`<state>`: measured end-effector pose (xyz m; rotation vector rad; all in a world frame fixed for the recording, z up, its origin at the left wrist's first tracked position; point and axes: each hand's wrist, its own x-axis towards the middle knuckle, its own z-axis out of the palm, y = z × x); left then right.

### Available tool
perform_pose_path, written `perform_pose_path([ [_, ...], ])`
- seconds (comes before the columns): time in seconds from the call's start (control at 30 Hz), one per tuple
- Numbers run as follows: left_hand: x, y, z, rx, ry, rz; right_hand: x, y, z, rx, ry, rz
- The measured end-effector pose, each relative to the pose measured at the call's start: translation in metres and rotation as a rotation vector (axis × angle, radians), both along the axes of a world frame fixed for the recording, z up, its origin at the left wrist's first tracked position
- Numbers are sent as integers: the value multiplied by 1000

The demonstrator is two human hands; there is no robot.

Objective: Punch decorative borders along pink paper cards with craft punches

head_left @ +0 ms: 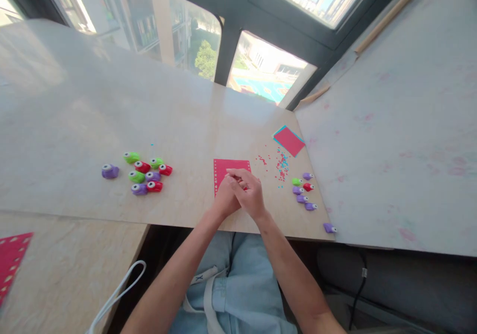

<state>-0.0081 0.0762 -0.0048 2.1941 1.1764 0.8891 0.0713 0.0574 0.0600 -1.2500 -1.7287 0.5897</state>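
Overlapping the lower part of the red rectangular paper card with punched edges [231,165], the left hand [227,195] and right hand [249,187] fold together; I cannot tell what they grip. Green, red and purple plastic craft punches [142,166] flank the card, seemingly for easy reach. Right of it, red and blue paper confetti [282,167] lies loose, uncontained.
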Motion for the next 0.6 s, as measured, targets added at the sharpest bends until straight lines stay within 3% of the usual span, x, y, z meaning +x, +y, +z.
perform_pose_path([
  [0.1,-3,-1,4,62,78,-33,43,-13,-6,-9,52,-174],
  [0.27,-7,-1,11,61,40,-25,99,-32,-28,-196,140,-476],
  [0.33,-7,0,12,36,12,-8,105,-38,-34,-269,99,-463],
  [0.5,-8,-1,13,11,8,38,86,-41,-38,-488,26,-222],
  [0.6,-8,-2,14,7,-1,45,78,-35,-42,-460,-58,-289],
])
